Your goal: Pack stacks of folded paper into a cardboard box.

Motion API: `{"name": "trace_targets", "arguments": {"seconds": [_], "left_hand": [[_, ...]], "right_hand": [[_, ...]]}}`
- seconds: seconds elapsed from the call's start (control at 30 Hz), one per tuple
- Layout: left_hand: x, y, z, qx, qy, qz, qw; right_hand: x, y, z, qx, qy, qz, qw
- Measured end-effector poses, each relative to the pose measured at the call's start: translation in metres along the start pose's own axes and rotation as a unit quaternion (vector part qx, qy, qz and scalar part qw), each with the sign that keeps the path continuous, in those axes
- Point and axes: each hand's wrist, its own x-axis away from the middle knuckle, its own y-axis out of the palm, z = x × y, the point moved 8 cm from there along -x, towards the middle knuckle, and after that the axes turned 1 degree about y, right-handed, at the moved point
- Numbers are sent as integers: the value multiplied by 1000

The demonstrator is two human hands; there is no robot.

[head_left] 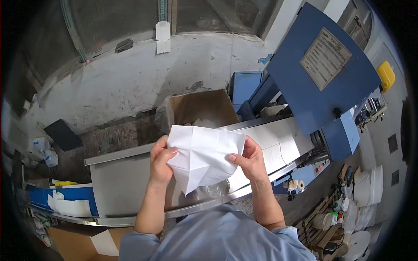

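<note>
A white paper napkin, marked with crossing fold creases, is spread between my hands above the metal work table. My left hand pinches its left edge, thumb on top. On the opposite side my right hand grips the right edge, also with the thumb on top. One corner of the napkin hangs down toward me. Behind it, clear plastic film lies on the table. A row of white paper fills the metal channel running to the right.
An open cardboard box stands beyond the table. To the right rises a blue machine with its panel raised. White paper rests on a blue surface at the left. Another carton is at lower left. Buckets and wood scraps crowd the right floor.
</note>
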Motion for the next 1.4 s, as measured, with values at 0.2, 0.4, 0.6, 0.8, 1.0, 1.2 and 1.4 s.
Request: {"name": "trace_targets", "arguments": {"seconds": [0.2, 0.4, 0.6, 0.8, 1.0, 1.2, 1.4], "left_hand": [[0, 5, 9, -12, -4, 10, 1000], [-2, -14, -2, 11, 4, -10, 1000], [-3, -35, 9, -20, 27, -1, 999], [1, -35, 30, -85, 56, -12, 995], [11, -25, 46, -202, 85, -26, 975], [8, -25, 50, -225, 128, -43, 965], [0, -40, 46, -207, 146, -4, 967]], "right_hand": [[7, 18, -14, -55, -16, -56, 997], [9, 23, -9, -77, -6, -58, 995], [15, 6, -4, 3, 0, -94, 996], [20, -3, -40, 126, -130, 46, 982], [19, -20, -40, 314, -177, 22, 933], [22, -14, -26, 147, -159, -63, 974], [20, 7, 6, 258, -110, -46, 959]]}}
